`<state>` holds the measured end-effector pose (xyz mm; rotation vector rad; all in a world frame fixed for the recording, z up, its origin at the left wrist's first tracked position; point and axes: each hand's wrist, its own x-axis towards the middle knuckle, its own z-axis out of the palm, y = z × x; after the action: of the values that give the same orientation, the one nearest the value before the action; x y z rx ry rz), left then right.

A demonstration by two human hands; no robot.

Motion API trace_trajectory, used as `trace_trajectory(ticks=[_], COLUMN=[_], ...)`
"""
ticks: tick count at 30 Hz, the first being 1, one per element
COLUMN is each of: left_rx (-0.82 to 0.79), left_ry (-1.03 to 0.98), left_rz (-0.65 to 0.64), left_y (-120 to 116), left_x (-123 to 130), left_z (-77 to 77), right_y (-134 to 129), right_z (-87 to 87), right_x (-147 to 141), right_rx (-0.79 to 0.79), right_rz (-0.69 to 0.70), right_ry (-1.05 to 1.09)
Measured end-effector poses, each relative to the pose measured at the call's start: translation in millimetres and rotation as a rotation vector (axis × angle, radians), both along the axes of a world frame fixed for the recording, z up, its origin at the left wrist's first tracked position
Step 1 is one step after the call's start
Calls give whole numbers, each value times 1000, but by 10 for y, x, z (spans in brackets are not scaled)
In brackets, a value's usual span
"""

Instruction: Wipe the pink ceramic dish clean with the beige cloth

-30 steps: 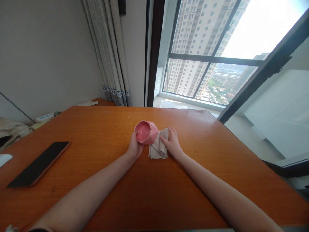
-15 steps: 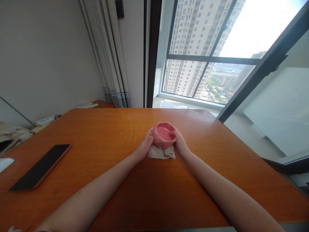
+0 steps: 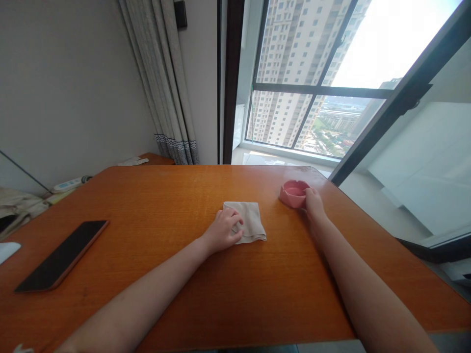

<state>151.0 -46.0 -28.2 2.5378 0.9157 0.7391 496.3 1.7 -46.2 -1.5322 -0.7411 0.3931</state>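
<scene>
A pink bowl with a scalloped rim (image 3: 293,194) is at the right of the table, toward the far edge. My right hand (image 3: 315,203) grips its right side, thumb at the rim. In the middle of the table lies a folded beige cloth (image 3: 250,220). My left hand (image 3: 223,229) rests over the cloth's left part, fingers bent and somewhat apart, with nothing held in them.
The wooden table (image 3: 165,206) carries a black phone-like slab (image 3: 62,256) at the left and a white object (image 3: 8,251) at its left edge. Behind stand a grey curtain (image 3: 162,83) and a large window (image 3: 316,90).
The bowl has moved right and slightly away, off the cloth, in my right hand. My left hand has let go of it and now lies over the cloth, which shows more fully.
</scene>
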Motion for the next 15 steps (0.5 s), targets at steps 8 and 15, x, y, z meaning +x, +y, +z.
trace_trajectory(ticks=[8,15], left_rx=[6,33], left_ry=[68,59], left_rz=[-202,-175], left_y=[-34,-18], left_x=[15,39], left_z=[26,38], right_y=[28,66], right_z=[-63,-120], right_x=[120,222], right_rx=[-66,-97], right_rz=[-47,-87], right_ry=[-15,-101])
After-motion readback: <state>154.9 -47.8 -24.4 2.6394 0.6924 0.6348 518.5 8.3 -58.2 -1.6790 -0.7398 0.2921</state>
